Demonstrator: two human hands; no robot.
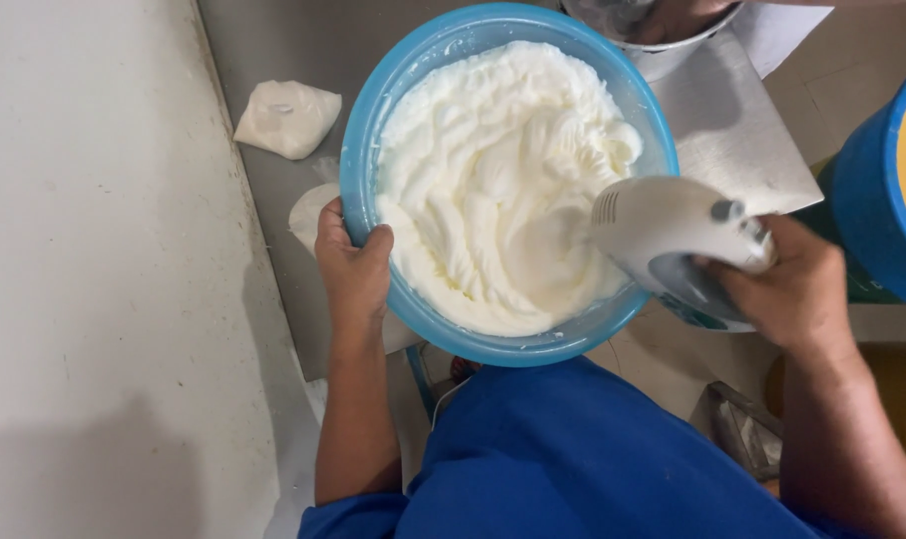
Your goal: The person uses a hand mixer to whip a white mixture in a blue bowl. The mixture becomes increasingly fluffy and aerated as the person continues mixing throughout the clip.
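Observation:
A round blue plastic bowl (358, 150) sits at the edge of a steel counter, filled with thick white whipped cream (483, 170) in stiff swirls. My left hand (351, 262) grips the bowl's near-left rim, thumb inside the wall. My right hand (787, 284) holds the handle of a white electric hand mixer (673, 230). The mixer's front end points down into the cream at the bowl's right side; its beaters are hidden in the cream.
A white crumpled bag (287, 118) lies on the steel counter (263, 40) left of the bowl. A metal bowl (663, 50) stands behind. A blue tub (872, 200) with yellow contents is at the right. A pale wall fills the left.

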